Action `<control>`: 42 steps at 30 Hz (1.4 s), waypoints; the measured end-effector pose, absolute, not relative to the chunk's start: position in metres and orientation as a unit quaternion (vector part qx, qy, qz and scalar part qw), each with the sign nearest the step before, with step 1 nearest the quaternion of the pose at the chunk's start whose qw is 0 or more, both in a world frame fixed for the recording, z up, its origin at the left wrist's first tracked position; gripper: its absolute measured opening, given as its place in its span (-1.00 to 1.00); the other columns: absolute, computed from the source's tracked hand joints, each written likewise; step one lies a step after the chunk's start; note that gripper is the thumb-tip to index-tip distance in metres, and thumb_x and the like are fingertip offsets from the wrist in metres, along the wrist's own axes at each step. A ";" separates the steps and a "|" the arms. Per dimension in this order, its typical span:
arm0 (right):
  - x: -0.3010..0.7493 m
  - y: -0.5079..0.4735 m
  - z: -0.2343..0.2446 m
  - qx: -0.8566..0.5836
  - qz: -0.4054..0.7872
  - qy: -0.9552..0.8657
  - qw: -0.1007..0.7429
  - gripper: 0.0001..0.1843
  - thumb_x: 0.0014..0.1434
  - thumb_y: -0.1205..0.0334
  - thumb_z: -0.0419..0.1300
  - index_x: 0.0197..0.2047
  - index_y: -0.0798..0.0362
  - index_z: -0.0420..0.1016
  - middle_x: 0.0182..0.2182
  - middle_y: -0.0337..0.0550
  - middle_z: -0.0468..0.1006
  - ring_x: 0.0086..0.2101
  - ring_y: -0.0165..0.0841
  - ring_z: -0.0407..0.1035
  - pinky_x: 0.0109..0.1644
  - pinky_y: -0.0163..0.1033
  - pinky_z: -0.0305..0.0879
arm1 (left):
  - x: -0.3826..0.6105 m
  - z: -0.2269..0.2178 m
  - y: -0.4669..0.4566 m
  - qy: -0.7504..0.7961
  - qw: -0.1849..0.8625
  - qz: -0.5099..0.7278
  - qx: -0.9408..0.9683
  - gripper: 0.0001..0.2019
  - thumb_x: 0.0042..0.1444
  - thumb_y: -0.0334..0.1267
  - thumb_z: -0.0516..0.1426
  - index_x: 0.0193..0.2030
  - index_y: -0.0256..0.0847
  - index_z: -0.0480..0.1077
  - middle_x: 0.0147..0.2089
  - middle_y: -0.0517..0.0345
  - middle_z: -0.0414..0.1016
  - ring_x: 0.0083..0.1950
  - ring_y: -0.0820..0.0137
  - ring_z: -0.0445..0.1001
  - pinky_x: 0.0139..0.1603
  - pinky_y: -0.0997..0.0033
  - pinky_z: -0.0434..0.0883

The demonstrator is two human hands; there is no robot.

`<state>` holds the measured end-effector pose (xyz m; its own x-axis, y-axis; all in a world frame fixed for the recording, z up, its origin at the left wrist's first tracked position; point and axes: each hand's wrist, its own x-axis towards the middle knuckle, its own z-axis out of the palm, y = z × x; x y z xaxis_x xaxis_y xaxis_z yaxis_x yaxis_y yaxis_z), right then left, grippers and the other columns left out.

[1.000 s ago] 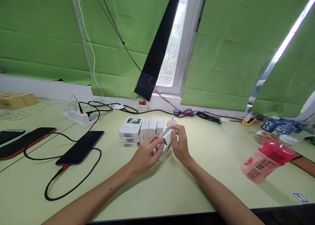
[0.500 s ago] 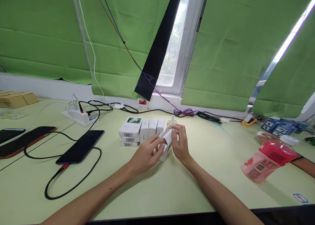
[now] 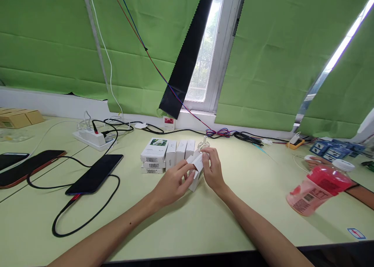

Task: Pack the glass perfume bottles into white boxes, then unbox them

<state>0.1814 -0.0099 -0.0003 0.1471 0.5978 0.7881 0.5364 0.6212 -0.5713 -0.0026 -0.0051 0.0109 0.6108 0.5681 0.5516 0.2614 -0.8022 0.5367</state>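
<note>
A small white cardboard box [image 3: 194, 186] stands tilted on the table between my hands, its top flaps open. My left hand [image 3: 175, 180] curls at the box's left side, with the fingertips at a raised flap. From the right, my right hand [image 3: 213, 169] grips the upper part of the box, thumb in front. Just behind it is a clear, shiny object [image 3: 203, 144], partly hidden. To the left, several white boxes stand upright in a row [image 3: 181, 150] beside a stack of flat white boxes [image 3: 153, 152] with a flower picture and barcodes.
A pink bottle [image 3: 318, 189] with a white cap stands at the right. On the left lie phones [image 3: 95, 174], cables and a white power strip [image 3: 92, 137]. Another person's hand [image 3: 317, 162] shows behind the bottle near blue boxes [image 3: 333, 152]. Coiled wires run along the wall.
The box's open flaps have shifted slightly, with one more flap edge showing on the left. Both hands stay nearly in place, and the view has moved a little.
</note>
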 end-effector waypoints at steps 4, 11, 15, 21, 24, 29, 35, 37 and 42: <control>0.182 -0.010 -0.001 -0.435 0.030 -0.654 0.619 -0.77 0.47 0.19 -0.07 -0.04 -0.01 0.39 -0.12 -0.06 0.42 -0.07 -0.24 0.35 0.03 -0.08 0.31 | -0.003 0.010 -0.005 0.240 0.203 0.370 0.874 -0.80 0.43 -0.21 -0.03 -0.03 -0.12 0.40 -0.19 0.18 0.36 -0.35 0.51 0.37 -0.38 0.52 0.38; 0.182 -0.010 -0.001 -0.440 0.030 -0.650 0.619 -0.77 0.47 0.18 -0.07 -0.04 0.00 0.39 -0.14 -0.08 0.43 -0.10 -0.25 0.36 0.00 -0.09 0.32 | -0.003 0.011 -0.005 0.243 0.198 0.364 0.877 -0.79 0.43 -0.19 -0.04 -0.03 -0.13 0.40 -0.20 0.17 0.36 -0.33 0.49 0.39 -0.35 0.49 0.40; 0.182 -0.010 -0.001 -0.439 0.026 -0.648 0.621 -0.78 0.46 0.18 -0.06 -0.05 -0.01 0.39 -0.14 -0.07 0.43 -0.10 -0.24 0.36 -0.01 -0.09 0.32 | -0.003 0.013 -0.007 0.240 0.200 0.365 0.877 -0.79 0.43 -0.19 -0.04 -0.05 -0.14 0.40 -0.20 0.17 0.36 -0.34 0.50 0.39 -0.36 0.50 0.39; 0.182 -0.011 0.000 -0.440 0.020 -0.646 0.623 -0.78 0.45 0.18 -0.05 -0.05 0.00 0.40 -0.14 -0.07 0.43 -0.10 -0.23 0.36 -0.03 -0.09 0.32 | -0.003 0.012 -0.006 0.237 0.203 0.370 0.875 -0.80 0.43 -0.20 -0.03 -0.05 -0.13 0.39 -0.21 0.18 0.35 -0.35 0.51 0.37 -0.38 0.51 0.38; 0.182 -0.011 -0.001 -0.441 0.022 -0.646 0.622 -0.78 0.46 0.19 -0.05 -0.05 -0.01 0.40 -0.14 -0.07 0.42 -0.10 -0.23 0.35 -0.03 -0.09 0.32 | -0.003 0.011 -0.006 0.239 0.208 0.369 0.874 -0.80 0.43 -0.20 -0.03 -0.06 -0.13 0.39 -0.21 0.18 0.34 -0.35 0.51 0.37 -0.39 0.52 0.38; 0.182 -0.010 -0.001 -0.439 0.025 -0.646 0.624 -0.78 0.46 0.19 -0.05 -0.04 0.00 0.40 -0.14 -0.07 0.42 -0.10 -0.24 0.34 -0.01 -0.08 0.31 | -0.003 0.011 -0.006 0.238 0.209 0.368 0.875 -0.80 0.43 -0.20 -0.03 -0.06 -0.13 0.40 -0.21 0.18 0.34 -0.35 0.51 0.37 -0.38 0.52 0.39; 0.182 -0.010 -0.002 -0.443 0.023 -0.645 0.622 -0.79 0.45 0.18 -0.04 -0.05 0.00 0.40 -0.15 -0.08 0.43 -0.12 -0.24 0.35 -0.05 -0.10 0.32 | -0.002 0.011 -0.004 0.236 0.202 0.371 0.875 -0.81 0.43 -0.20 -0.04 -0.06 -0.13 0.39 -0.22 0.18 0.34 -0.34 0.51 0.37 -0.39 0.53 0.39; 0.182 -0.010 -0.002 -0.444 0.021 -0.646 0.621 -0.79 0.45 0.19 -0.04 -0.05 0.00 0.40 -0.16 -0.08 0.43 -0.12 -0.25 0.35 -0.04 -0.10 0.31 | -0.001 0.011 -0.003 0.235 0.201 0.372 0.875 -0.81 0.43 -0.21 -0.04 -0.06 -0.13 0.39 -0.22 0.18 0.34 -0.34 0.50 0.37 -0.39 0.53 0.40; 0.182 -0.011 -0.002 -0.446 0.018 -0.647 0.619 -0.80 0.45 0.19 -0.03 -0.06 0.00 0.40 -0.16 -0.09 0.43 -0.13 -0.25 0.35 -0.05 -0.11 0.30 | -0.002 0.012 -0.004 0.237 0.194 0.371 0.877 -0.80 0.43 -0.21 -0.04 -0.07 -0.14 0.39 -0.22 0.17 0.35 -0.35 0.50 0.37 -0.38 0.52 0.40</control>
<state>0.1822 -0.0107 -0.0017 0.1625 0.5989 0.7841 0.5542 0.6021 -0.5747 -0.0018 -0.0043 0.0115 0.6129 0.5589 0.5585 0.2710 -0.8127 0.5159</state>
